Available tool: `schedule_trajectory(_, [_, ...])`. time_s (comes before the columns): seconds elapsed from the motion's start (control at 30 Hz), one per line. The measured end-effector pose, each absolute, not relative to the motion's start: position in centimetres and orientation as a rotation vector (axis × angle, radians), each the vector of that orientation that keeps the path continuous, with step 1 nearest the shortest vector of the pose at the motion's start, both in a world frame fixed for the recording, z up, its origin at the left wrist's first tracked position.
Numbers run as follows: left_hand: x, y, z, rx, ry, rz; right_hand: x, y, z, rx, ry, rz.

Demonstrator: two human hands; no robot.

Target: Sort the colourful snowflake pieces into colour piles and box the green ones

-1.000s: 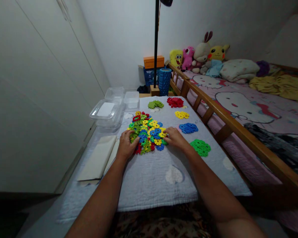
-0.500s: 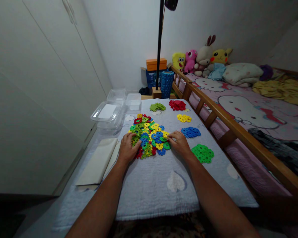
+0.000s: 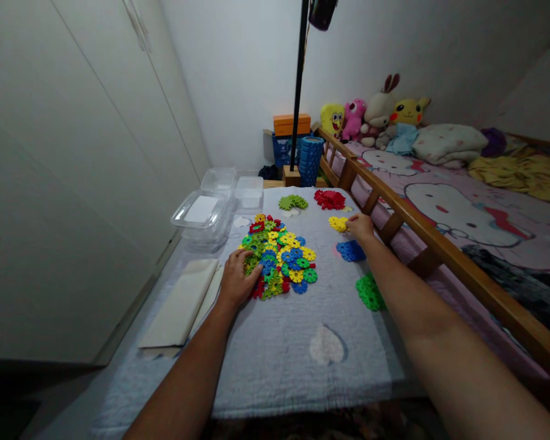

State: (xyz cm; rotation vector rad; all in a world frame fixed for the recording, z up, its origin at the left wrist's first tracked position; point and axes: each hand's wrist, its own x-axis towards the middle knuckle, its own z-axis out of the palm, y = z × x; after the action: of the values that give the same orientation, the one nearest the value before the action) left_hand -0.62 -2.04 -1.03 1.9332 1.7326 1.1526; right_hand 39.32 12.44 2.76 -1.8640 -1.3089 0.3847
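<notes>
A mixed heap of plastic notched building discs (image 3: 282, 256), in blue, yellow, green and red, lies on the cloth. Against its left side rests my left hand (image 3: 239, 276), thumb and fingers apart, grasping nothing visible. My right hand (image 3: 361, 227) is at the small yellow pile (image 3: 338, 223), its fingertips pinched on a yellow disc at the pile's right edge. Nearer to me are a blue pile (image 3: 349, 250) and a green pile (image 3: 369, 292), both partly covered by my right forearm. Farther back sit a lime-green pile (image 3: 293, 202) and a red pile (image 3: 329, 199).
Clear plastic boxes (image 3: 199, 211) stand at the back left, with a folded beige cloth (image 3: 181, 305) in front. A wooden bed rail (image 3: 394, 211) runs along the right side. Behind the table rises a black pole (image 3: 297, 91) on a wooden base.
My right hand has moved from the mixed heap's right edge to the yellow pile, away from me and rightward. My left hand stays at the heap. The view has shifted slightly.
</notes>
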Motion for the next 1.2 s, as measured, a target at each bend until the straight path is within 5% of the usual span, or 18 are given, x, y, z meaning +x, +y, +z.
schedule_trajectory(0.47, [-0.6,-2.0,-1.3,1.948,1.740,1.149,37.4,9.6,3.3,-1.814,-1.294,0.400])
schedule_trajectory(0.67, [-0.5,-2.1,-1.2,1.956,1.750,1.142,31.7,3.7,2.1,-1.590,-1.703,0.624])
schedule_trajectory(0.9, [-0.5,-2.2,-0.8,1.965,1.755,1.124,28.7,1.7,-0.3,-1.630,-2.031,0.302])
schedule_trajectory(1.2, [-0.4,-2.1,-0.8,1.974,1.771,1.082,28.9,2.2,-1.1,-1.617,-1.850,0.363])
